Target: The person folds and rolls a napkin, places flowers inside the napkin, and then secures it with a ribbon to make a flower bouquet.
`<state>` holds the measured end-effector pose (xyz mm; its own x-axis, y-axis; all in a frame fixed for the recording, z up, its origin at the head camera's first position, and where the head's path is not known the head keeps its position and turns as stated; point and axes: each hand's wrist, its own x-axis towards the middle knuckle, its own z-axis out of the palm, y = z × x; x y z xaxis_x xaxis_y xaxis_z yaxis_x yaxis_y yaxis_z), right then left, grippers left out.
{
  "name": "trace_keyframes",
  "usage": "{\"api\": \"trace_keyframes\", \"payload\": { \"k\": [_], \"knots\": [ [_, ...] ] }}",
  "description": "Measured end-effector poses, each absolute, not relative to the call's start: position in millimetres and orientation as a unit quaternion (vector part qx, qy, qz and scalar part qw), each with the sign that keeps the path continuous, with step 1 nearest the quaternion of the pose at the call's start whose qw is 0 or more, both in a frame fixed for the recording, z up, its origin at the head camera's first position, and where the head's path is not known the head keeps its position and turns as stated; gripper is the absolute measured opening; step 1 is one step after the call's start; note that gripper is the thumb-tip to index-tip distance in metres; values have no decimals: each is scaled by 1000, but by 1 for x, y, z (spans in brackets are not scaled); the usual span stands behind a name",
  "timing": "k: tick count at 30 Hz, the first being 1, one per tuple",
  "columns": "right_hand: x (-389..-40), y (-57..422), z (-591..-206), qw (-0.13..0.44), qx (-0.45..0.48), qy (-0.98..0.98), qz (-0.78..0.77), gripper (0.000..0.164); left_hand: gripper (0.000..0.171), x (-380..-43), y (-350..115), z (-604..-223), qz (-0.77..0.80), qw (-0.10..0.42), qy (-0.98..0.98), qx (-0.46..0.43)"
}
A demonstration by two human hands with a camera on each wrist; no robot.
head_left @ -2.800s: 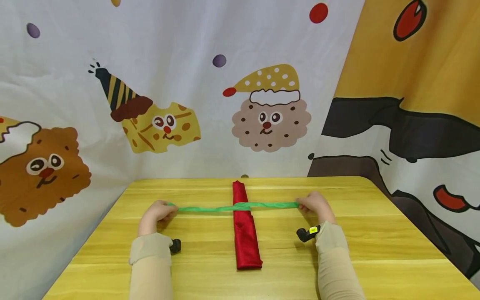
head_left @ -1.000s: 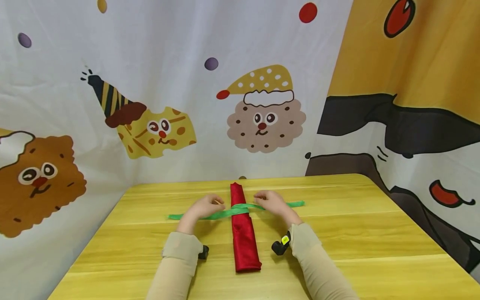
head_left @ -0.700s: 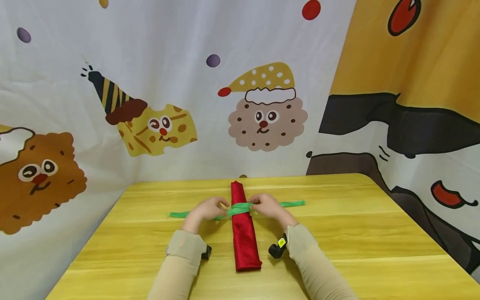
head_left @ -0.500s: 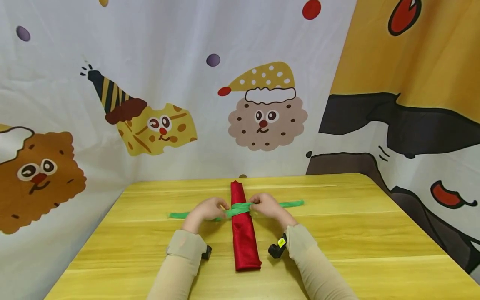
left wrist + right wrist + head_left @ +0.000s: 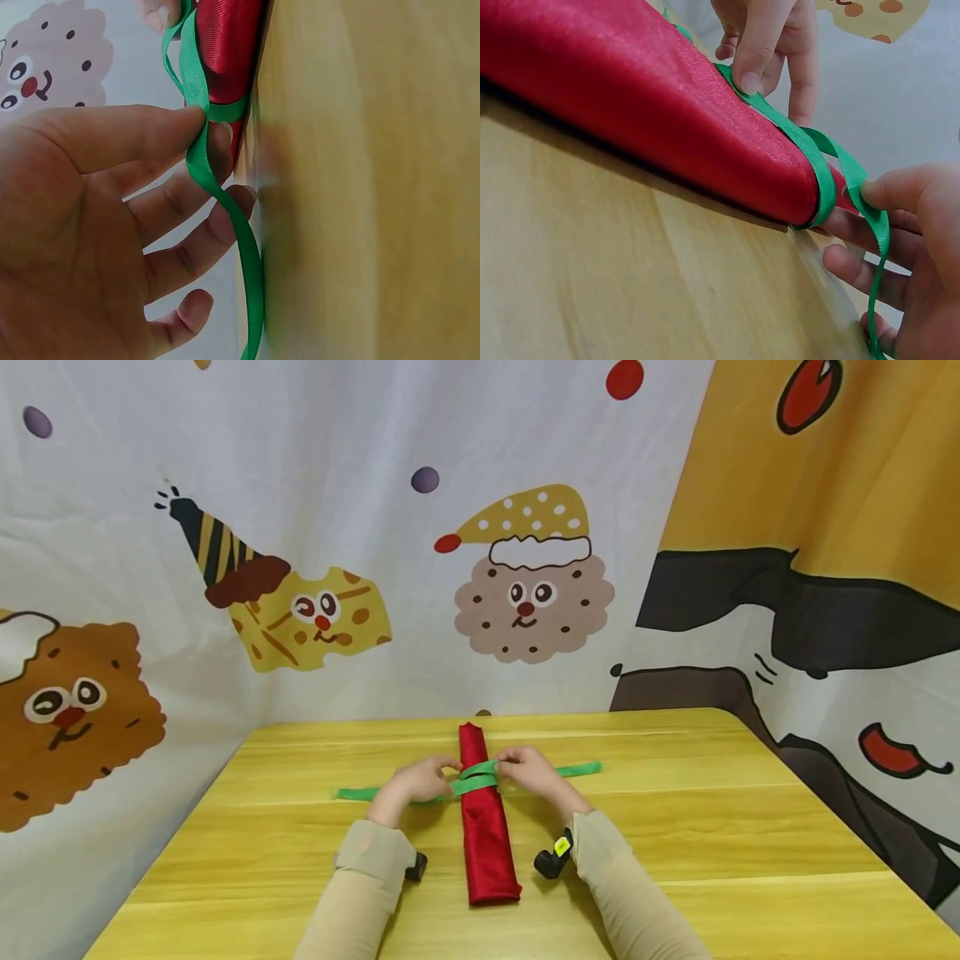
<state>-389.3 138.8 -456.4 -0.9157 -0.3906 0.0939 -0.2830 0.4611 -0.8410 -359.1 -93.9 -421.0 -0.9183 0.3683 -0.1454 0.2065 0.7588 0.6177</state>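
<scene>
A long red satin cloth bundle (image 5: 487, 847), folded narrow, lies lengthwise on the table. Around its upper half passes a green ribbon (image 5: 480, 783), two strands of it showing across the top with a small gap between them. My left hand (image 5: 422, 779) pinches the ribbon between thumb and index finger at the bundle's left side; the other fingers are spread loosely in the left wrist view. On the opposite side, my right hand (image 5: 527, 770) pinches another strand, which stands off the cloth as a loop in the right wrist view. Both ribbon tails trail outward past the hands.
The wooden table (image 5: 675, 835) reaches back to a hanging printed curtain (image 5: 360, 485) with cartoon biscuits and cheese. A small black camera (image 5: 553, 858) sits at the right wrist, and another one (image 5: 417, 867) at the left.
Both hands have come inward from the ribbon's ends, which they let go, to pinch it close beside the red bundle. Lately the right hand's strand has shifted away from the other, widening the gap.
</scene>
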Motion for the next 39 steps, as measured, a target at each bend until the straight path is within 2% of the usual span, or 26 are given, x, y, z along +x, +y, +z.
{"api": "trace_keyframes", "payload": {
  "k": [30, 39],
  "knots": [
    [-388, 144, -451, 74, -224, 847, -476, 19, 24, -360, -96, -420, 291, 121, 937, 149],
    [-388, 138, -447, 60, -219, 847, -482, 20, 20, -357, -96, -408, 353, 130, 893, 247]
  ]
}}
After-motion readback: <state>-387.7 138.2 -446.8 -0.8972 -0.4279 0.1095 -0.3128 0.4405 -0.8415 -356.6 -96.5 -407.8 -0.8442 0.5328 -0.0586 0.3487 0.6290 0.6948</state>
